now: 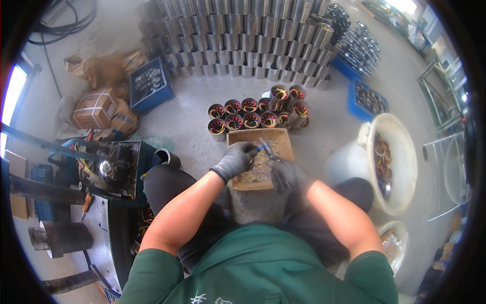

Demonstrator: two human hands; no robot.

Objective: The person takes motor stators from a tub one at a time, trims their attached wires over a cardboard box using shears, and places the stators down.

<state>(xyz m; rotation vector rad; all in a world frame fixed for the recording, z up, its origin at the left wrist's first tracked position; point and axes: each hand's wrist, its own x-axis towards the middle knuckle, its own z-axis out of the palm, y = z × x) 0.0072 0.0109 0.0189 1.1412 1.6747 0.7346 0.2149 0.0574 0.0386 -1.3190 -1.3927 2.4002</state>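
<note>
My left hand, in a grey glove, is closed with its fingertips pinching a thin blue wire. Facing it, my right hand, gloved too, grips a plier-like hand tool whose jaws point away from me, beside the blue wire. Both hands are over an open cardboard box with many small coloured wire scraps in it. Just beyond the box stand several metal cylinders with red parts and yellow wires inside. The fine detail at the tool's jaws is too small to make out.
Stacked metal tubes form a wall at the back. A white bucket with wired parts stands right. Blue crates sit on both sides. At left are a taped carton and a machine with a screwdriver.
</note>
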